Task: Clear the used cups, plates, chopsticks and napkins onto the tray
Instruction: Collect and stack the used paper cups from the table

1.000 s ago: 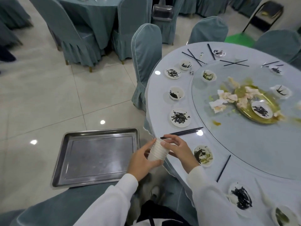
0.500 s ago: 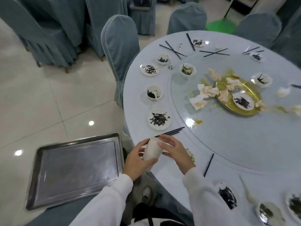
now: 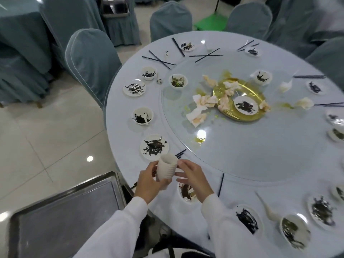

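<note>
My left hand (image 3: 149, 180) grips a stack of white cups (image 3: 167, 168) above the table's near edge. My right hand (image 3: 193, 176) is beside the stack, its fingers loosely extended and touching the cups' side. The steel tray (image 3: 61, 218) lies low at the left, with nothing on it. Used white plates (image 3: 154, 147) and bowls (image 3: 143, 115) ring the round table (image 3: 242, 164). Black chopsticks (image 3: 180, 154) lie just beyond the cups. Crumpled napkins (image 3: 202, 104) sit on the glass turntable by a gold plate (image 3: 240, 98).
Covered chairs (image 3: 91, 58) stand around the table on the left and far sides. A green stool (image 3: 210, 23) is at the back. Tiled floor lies between the tray and the chairs. More dirty dishes (image 3: 247, 218) line the near right rim.
The view has swung right and down, so the tray slid toward the lower left. The cup stack rose slightly and my right hand loosened from it.
</note>
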A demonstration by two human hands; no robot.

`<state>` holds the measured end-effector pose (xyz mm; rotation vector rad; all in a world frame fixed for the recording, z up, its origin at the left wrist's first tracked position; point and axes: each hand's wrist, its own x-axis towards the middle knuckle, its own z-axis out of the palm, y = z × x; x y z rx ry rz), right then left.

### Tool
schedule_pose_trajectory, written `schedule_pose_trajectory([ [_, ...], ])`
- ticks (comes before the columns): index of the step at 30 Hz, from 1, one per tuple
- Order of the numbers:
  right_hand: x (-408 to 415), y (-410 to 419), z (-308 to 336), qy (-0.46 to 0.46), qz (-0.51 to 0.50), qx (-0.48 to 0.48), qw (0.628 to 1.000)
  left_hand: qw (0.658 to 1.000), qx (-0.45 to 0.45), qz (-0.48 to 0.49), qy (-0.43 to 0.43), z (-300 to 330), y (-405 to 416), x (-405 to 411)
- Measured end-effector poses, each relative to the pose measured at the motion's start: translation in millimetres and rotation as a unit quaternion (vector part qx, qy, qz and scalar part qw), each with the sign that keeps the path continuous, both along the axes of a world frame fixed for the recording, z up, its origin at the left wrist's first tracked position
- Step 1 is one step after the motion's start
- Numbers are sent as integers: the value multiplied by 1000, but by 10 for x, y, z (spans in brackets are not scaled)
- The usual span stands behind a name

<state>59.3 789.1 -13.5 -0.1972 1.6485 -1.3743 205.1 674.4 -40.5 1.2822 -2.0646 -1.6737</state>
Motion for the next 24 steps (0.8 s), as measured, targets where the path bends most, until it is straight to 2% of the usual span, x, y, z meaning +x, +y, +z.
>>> schedule_pose_trajectory([
  [5,-130,21,-137,-20,-28,-22,999,1000,5,-28,-11,-115,3,-163],
  [24,-28,57,-474,-27,-29,12,999,993,121,-2,3,-230,61,-51],
])
